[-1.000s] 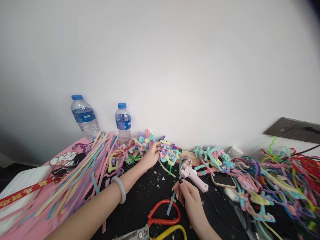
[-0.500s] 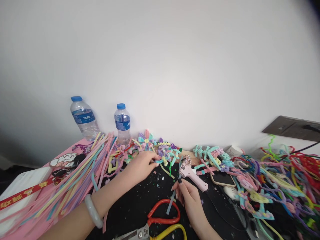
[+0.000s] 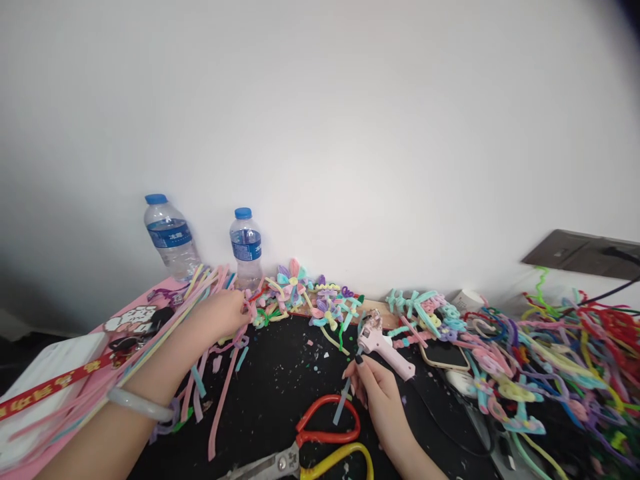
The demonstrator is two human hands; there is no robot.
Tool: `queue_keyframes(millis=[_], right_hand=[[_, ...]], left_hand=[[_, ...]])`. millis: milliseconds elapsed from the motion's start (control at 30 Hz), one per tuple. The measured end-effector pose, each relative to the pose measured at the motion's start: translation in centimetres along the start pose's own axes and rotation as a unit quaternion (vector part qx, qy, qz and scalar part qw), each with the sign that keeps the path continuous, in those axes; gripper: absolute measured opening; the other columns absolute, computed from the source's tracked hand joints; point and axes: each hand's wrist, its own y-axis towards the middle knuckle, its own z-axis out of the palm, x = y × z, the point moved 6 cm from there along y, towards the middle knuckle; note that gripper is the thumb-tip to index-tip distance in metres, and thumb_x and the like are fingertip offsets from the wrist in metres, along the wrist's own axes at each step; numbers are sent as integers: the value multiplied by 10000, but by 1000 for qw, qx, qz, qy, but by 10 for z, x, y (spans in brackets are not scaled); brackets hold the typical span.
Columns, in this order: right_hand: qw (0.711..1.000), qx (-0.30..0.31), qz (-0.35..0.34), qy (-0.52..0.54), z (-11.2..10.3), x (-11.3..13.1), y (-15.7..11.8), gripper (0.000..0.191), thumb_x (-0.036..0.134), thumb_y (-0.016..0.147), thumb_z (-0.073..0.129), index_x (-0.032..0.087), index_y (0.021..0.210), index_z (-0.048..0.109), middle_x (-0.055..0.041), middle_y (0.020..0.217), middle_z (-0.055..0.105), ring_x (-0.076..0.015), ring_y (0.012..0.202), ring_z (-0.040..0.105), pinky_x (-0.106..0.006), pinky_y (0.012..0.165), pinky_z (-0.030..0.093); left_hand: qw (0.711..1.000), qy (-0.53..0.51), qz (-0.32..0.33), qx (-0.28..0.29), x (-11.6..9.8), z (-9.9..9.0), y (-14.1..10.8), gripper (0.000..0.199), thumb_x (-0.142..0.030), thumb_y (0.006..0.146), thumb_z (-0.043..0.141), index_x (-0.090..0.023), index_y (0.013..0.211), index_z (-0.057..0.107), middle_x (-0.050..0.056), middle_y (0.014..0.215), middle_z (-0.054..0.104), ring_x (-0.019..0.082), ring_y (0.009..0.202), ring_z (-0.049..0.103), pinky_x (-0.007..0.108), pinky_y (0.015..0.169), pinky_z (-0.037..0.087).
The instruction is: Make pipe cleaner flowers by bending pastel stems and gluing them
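My right hand (image 3: 379, 392) pinches a translucent glue stick (image 3: 342, 402) between thumb and fingers. The stick's upper end meets the back of a pale pink glue gun (image 3: 385, 350), which lies on the black table top. My left hand (image 3: 227, 315), with a pale bangle on its wrist, reaches into fuzzy pipe cleaners (image 3: 233, 340) at the left. Its fingers are curled at a pink piece; whatever lies between them is mostly hidden. Scissors (image 3: 287, 463) with one red and one yellow handle lie in front of my right hand.
Two water bottles (image 3: 173, 237) stand against the wall at the left. A pipe-cleaner flower (image 3: 294, 280) rests at the back. Right of the glue gun lie a phone (image 3: 445, 355), a cable (image 3: 435, 413) and a tangled heap of pipe cleaners (image 3: 565, 353). Small scraps dot the table.
My left hand has moved left, from the shaped pieces at the back middle to the pipe cleaners near the bottles. My right hand and the glue stick have hardly moved.
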Motion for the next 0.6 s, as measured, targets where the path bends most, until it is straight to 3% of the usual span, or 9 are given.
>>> queue_keyframes(millis=[133, 367, 500, 600], right_hand=[[1000, 1, -3, -3, 0, 1, 0, 380, 430, 861, 437, 151, 662, 600, 36, 517, 402, -86, 436, 325, -224, 409, 200], [1000, 2, -7, 0, 1, 1, 1, 372, 406, 874, 435, 143, 664, 597, 38, 518, 400, -77, 440, 319, -221, 412, 189], [1000, 5, -9, 2, 1, 0, 1, 368, 389, 884, 423, 144, 669, 593, 40, 518, 391, -76, 437, 311, -223, 411, 190], [1000, 9, -14, 3, 1, -1, 1, 368, 389, 886, 420, 145, 667, 588, 39, 522, 392, -75, 438, 308, -224, 410, 184]], left_hand=[[996, 66, -14, 62, 5, 17, -2, 238, -224, 644, 451, -208, 424, 362, 18, 402, 443, 191, 446, 466, 271, 480, 255], [999, 0, -21, -43, -11, -13, -11, 95, -237, 691, 442, -197, 606, 451, 4, 497, 541, 179, 513, 515, 243, 477, 269], [980, -195, -6, -40, -29, -24, -24, 118, -311, 747, 458, -199, 716, 482, -47, 454, 502, 134, 403, 464, 223, 437, 291], [903, -429, 30, 8, -47, -18, -32, 152, -349, 787, 476, -198, 799, 475, -47, 540, 544, 113, 406, 493, 204, 416, 344]])
